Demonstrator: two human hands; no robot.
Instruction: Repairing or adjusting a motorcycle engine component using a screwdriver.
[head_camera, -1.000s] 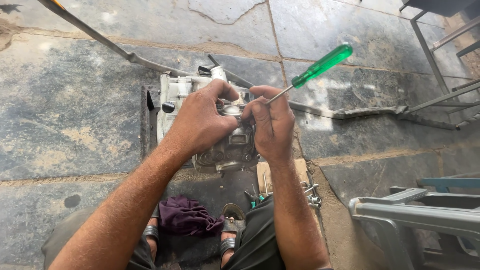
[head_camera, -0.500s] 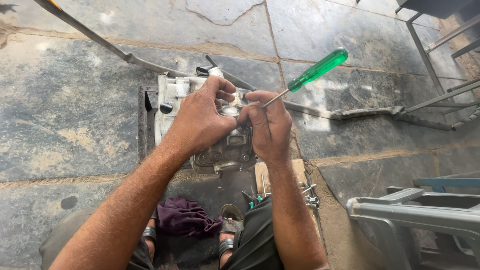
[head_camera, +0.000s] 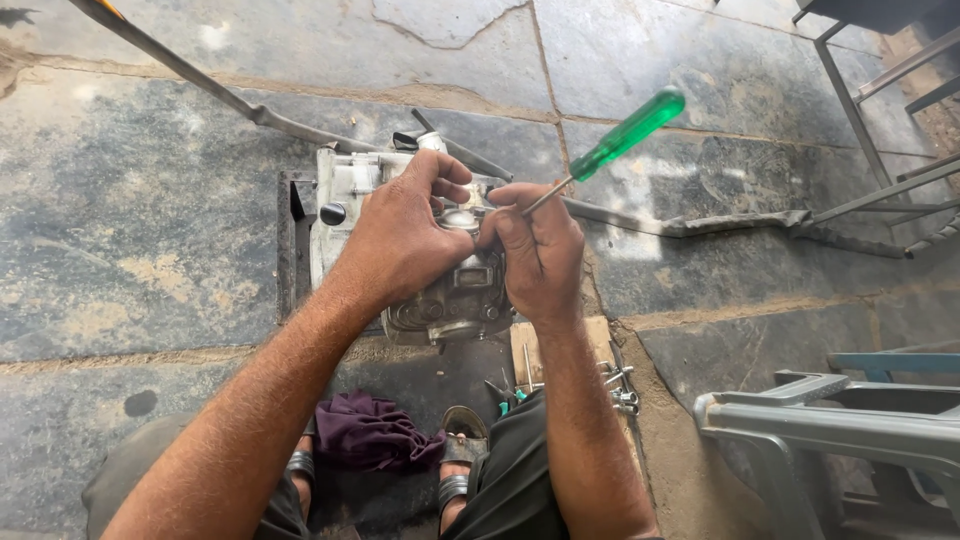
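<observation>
**Both hands working on an engine part on the stone floor**

We are leaning over a grey metal engine casting (head_camera: 440, 290), which is sitting on the stone-slab floor (head_camera: 150, 240) just ahead of our feet, resting against a dark flat metal frame (head_camera: 288, 240) at its left side. Our left hand (head_camera: 400, 235) is lying over the top of the casting, fingers curled down and pressing on a small rounded metal piece (head_camera: 458, 218) at the middle of it. Our right hand (head_camera: 538, 250) is closing around the thin shaft of a green-handled screwdriver (head_camera: 625, 135); the handle is sticking up and away to the right, while the tip is pointing into the spot under our left fingers, where we cannot tell exactly what it is touching.

Nothing here is serving as a container; the loose items are lying bare. Near our right wrist, a short wooden block (head_camera: 560, 350) is lying on the floor with small metal tools and parts (head_camera: 618, 385) beside it. A crumpled purple rag (head_camera: 370, 432) is lying between our sandalled feet (head_camera: 460, 435). Long bent metal bars (head_camera: 700, 222) are running across the slabs beyond the casting, and a grey plastic chair (head_camera: 830, 425) is standing at the lower right.
</observation>
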